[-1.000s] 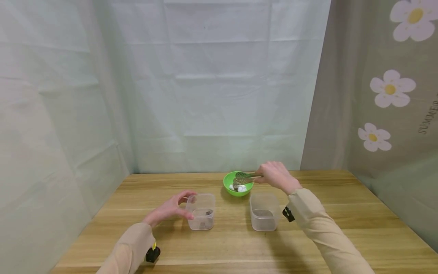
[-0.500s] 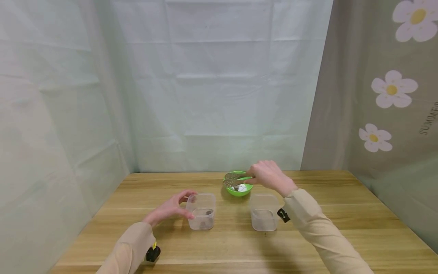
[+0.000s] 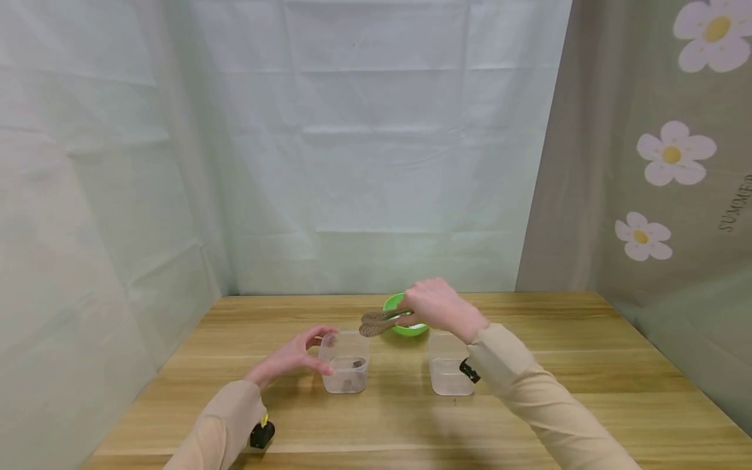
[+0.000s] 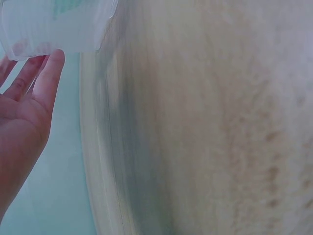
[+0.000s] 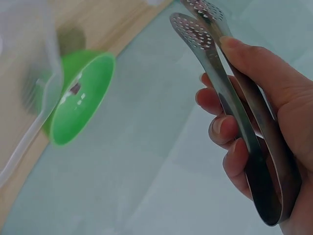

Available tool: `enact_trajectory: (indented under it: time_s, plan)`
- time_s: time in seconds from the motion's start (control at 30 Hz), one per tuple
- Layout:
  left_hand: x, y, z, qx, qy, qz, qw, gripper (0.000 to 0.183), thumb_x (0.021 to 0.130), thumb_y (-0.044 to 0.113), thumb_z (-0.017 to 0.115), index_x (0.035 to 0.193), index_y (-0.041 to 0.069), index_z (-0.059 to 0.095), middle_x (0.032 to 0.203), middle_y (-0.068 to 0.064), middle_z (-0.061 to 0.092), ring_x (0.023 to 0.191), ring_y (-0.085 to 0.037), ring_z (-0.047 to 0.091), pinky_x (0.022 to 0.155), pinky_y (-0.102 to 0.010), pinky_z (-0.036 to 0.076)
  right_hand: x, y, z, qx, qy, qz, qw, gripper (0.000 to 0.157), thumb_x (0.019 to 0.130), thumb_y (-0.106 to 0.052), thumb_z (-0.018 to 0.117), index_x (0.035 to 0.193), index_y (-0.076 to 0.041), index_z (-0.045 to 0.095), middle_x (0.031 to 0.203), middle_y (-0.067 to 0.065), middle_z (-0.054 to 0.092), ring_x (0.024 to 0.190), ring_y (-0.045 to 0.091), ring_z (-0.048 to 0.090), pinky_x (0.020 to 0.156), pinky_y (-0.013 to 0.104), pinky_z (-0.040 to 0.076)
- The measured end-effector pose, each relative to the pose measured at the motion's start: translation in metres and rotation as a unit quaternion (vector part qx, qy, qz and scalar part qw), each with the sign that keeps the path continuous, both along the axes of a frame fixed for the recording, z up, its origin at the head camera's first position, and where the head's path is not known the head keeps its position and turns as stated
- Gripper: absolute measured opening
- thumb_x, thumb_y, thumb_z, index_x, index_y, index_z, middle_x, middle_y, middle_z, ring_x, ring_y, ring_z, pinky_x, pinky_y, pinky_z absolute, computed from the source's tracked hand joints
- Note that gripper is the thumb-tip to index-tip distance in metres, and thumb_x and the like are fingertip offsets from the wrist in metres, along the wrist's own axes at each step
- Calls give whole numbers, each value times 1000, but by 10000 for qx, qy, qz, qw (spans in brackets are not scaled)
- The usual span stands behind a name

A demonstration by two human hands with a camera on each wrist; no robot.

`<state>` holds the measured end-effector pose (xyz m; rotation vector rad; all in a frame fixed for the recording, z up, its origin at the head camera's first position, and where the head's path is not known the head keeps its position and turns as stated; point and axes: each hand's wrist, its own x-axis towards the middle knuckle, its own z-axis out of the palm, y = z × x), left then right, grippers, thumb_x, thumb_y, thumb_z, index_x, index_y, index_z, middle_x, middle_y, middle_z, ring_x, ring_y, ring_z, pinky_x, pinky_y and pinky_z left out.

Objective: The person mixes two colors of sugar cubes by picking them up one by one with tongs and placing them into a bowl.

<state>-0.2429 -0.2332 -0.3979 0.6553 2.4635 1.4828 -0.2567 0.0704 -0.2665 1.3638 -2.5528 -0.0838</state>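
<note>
My right hand (image 3: 440, 305) holds metal tongs (image 3: 377, 322) with perforated heads. In the right wrist view fingers and thumb wrap the tong arms (image 5: 234, 93); whether anything sits between the heads I cannot tell. The heads hover by the far right rim of the left clear plastic container (image 3: 346, 385). A few small dark pieces (image 3: 357, 364) lie inside it. My left hand (image 3: 296, 356) holds this container by its left side, thumb in front and fingers behind. Behind the right hand stands a green bowl (image 3: 395, 303), partly hidden, with white pieces inside.
A second clear plastic container (image 3: 451, 385) stands on the right, below my right forearm. Both containers and the bowl are on a wooden table (image 3: 388, 424). Pale curtains (image 3: 376, 163) hang behind and at the sides.
The right hand has carried the tongs left and toward me, from over the green bowl to beside the left container's rim. My left hand and the containers have stayed put.
</note>
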Motion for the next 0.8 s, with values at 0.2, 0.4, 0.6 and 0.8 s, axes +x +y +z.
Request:
enact_trajectory:
  time_s: [0.2, 0.4, 0.6, 0.8]
  plan:
    - [1, 1, 1, -35, 12, -13, 10000, 74, 71, 18, 76, 133, 3, 37, 128, -17, 40, 117, -36, 34, 90, -54, 30, 8, -23, 1, 487, 118, -93, 9987, 23, 77, -37, 70, 64, -19, 64, 56, -12, 45, 47, 6, 33, 41, 20, 33]
    - [2, 2, 2, 28, -72, 22, 10000, 76, 70, 17, 77, 133, 3, 37, 127, -17, 42, 116, -36, 35, 90, -53, 30, 12, -43, 1, 860, 241, -175, 9959, 30, 76, -38, 71, 58, -18, 57, 52, -10, 43, 46, 6, 31, 41, 19, 33]
    - [2, 2, 2, 39, -161, 82, 9998, 74, 70, 19, 77, 132, 9, 40, 126, -13, 43, 116, -33, 36, 90, -52, 31, 11, -61, -4, 1182, 484, -198, 9916, 30, 72, -39, 73, 59, -19, 55, 53, -11, 43, 48, 6, 34, 43, 19, 35]
    - [2, 2, 3, 73, -174, 87, 9998, 74, 70, 17, 76, 133, 7, 38, 127, -14, 42, 116, -33, 36, 89, -50, 33, 12, -76, -9, 1494, 411, -380, 9872, 29, 68, -41, 76, 66, -17, 59, 56, -9, 46, 51, 7, 40, 46, 18, 38]
